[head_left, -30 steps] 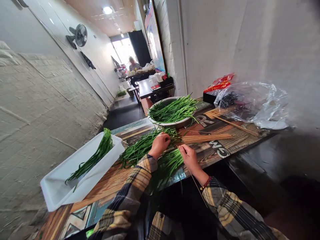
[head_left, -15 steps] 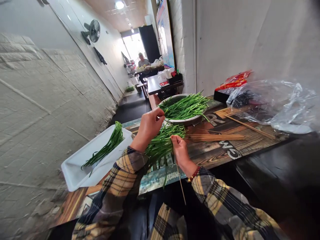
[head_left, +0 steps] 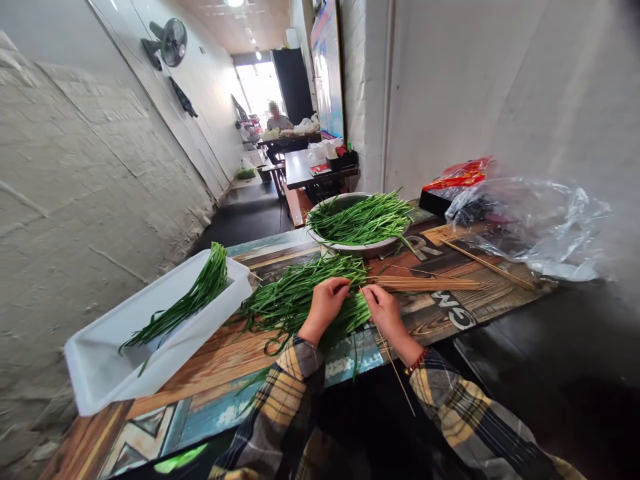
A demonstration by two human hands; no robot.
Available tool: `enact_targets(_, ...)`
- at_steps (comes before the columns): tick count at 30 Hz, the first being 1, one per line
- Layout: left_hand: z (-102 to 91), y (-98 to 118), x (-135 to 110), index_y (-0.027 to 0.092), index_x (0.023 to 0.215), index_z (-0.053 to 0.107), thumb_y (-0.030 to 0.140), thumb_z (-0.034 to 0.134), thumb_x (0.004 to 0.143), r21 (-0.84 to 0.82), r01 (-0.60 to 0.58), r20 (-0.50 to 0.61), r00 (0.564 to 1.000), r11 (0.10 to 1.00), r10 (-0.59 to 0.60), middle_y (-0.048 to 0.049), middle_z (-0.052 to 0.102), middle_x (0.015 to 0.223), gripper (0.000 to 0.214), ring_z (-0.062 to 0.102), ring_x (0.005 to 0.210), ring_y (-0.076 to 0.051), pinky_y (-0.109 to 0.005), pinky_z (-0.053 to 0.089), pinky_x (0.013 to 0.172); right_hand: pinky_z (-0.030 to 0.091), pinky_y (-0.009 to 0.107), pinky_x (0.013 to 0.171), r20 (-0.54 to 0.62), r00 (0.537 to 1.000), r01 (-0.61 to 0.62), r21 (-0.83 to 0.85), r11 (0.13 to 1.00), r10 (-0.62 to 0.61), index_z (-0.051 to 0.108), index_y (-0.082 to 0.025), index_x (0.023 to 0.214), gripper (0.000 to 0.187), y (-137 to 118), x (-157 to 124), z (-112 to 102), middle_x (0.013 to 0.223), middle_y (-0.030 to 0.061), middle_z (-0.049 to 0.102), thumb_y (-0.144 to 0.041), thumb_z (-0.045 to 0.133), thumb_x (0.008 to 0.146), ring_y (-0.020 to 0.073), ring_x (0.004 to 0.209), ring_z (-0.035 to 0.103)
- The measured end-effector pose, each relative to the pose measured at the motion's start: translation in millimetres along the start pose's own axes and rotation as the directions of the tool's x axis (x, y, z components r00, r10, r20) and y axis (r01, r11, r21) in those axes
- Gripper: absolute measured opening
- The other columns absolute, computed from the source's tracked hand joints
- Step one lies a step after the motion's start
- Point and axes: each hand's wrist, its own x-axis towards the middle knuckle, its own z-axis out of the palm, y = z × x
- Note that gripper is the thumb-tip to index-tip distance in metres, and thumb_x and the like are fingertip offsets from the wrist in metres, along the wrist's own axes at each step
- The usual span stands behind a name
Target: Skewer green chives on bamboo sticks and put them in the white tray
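Note:
My right hand (head_left: 389, 316) pinches a thin bamboo skewer (head_left: 397, 373), which slants down past the table's front edge. Close beside it, my left hand (head_left: 326, 308) has its fingertips pressed together near the skewer's upper end; what they hold, if anything, is too small to make out. Under and behind both hands spreads a loose pile of garlic chives (head_left: 285, 293). More garlic chives (head_left: 370, 217) fill a round metal bowl (head_left: 367, 250) behind the pile. To the left, a neat bunch of garlic chives (head_left: 193, 303) lies in a white plastic tray (head_left: 95, 377).
A bundle of bamboo skewers (head_left: 430, 284) lies right of the chives on the wood-patterned table (head_left: 215, 373). Farther right are more skewers (head_left: 490, 265), a crumpled clear plastic bag (head_left: 545, 220) and a red packet (head_left: 460, 175). A person (head_left: 278, 120) sits at a far table.
My left hand has come down and right from near the bowl to beside my right hand. My right hand, still pinching the skewer, has shifted slightly right and down. The view has turned somewhat.

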Motion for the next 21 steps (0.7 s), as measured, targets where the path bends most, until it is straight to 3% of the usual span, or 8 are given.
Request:
enact_targets(7, 0.3, -8.3, -3.4, 0.020, 0.083, 0.073, 0.016, 0.061, 0.078, 0.020, -0.064, -0.010, 0.998, 0.998, 0.064, -0.0038, 0.070, 0.080, 0.014, 0.060, 0.072, -0.016, -0.027, 0.045, 0.070, 0.042, 0.029, 0.071, 0.008, 0.997, 0.075, -0.110, 0.991, -0.075, 0.068, -0.024, 0.081, 0.033, -2.1, 2.2, -0.1, 0.081, 0.0044, 0.070, -0.038, 0.042, 0.094, 0.0208, 0.078, 0.064)
enact_targets(11, -6.9, -3.1, -10.1, 0.023, 0.109, 0.067, 0.014, 0.060, 0.080, 0.208, -0.099, -0.052, 0.992, 0.973, 0.112, -0.0011, 0.071, 0.082, 0.031, 0.056, 0.076, -0.018, -0.030, 0.042, 0.074, 0.044, 0.033, 0.079, 0.004, 0.989, 0.147, -0.178, 0.973, -0.149, 0.067, -0.023, 0.090, 0.029, -4.3, 2.6, -0.8, 0.089, 0.0064, 0.068, -0.034, 0.041, 0.095, 0.0214, 0.087, 0.061)
enact_targets(16, -10.6, 0.3, -16.5, 0.020, 0.129, 0.054, 0.012, 0.056, 0.084, 0.407, -0.189, -0.018, 0.976, 0.894, 0.215, -0.0001, 0.071, 0.088, 0.046, 0.051, 0.082, -0.019, -0.032, 0.042, 0.078, 0.043, 0.040, 0.093, -0.083, 0.946, 0.278, -0.290, 0.916, -0.314, 0.063, -0.022, 0.104, 0.022, -11.5, -0.4, -6.1, 0.104, 0.0080, 0.063, -0.028, 0.044, 0.095, 0.0221, 0.104, 0.055)
enact_targets(18, -9.7, 0.4, -17.2, 0.019, 0.131, 0.051, 0.011, 0.054, 0.085, 0.438, -0.225, -0.001, 0.968, 0.870, 0.251, -0.0004, 0.071, 0.088, 0.047, 0.050, 0.081, -0.019, -0.032, 0.042, 0.077, 0.043, 0.041, 0.094, -0.053, 0.929, 0.327, -0.348, 0.879, -0.367, 0.063, -0.023, 0.104, 0.021, -14.6, -0.6, -9.1, 0.105, 0.0074, 0.062, -0.027, 0.045, 0.095, 0.0218, 0.105, 0.055)
enact_targets(21, -7.6, 0.4, -17.4, 0.018, 0.133, 0.049, 0.012, 0.053, 0.087, 0.445, -0.271, 0.025, 0.957, 0.854, 0.290, -0.0015, 0.071, 0.089, 0.047, 0.051, 0.080, -0.019, -0.032, 0.042, 0.078, 0.042, 0.040, 0.093, 0.087, 0.904, 0.406, -0.478, 0.779, -0.419, 0.064, -0.024, 0.106, 0.018, -19.4, 2.7, -12.9, 0.107, 0.0065, 0.063, -0.027, 0.051, 0.093, 0.0220, 0.104, 0.055)
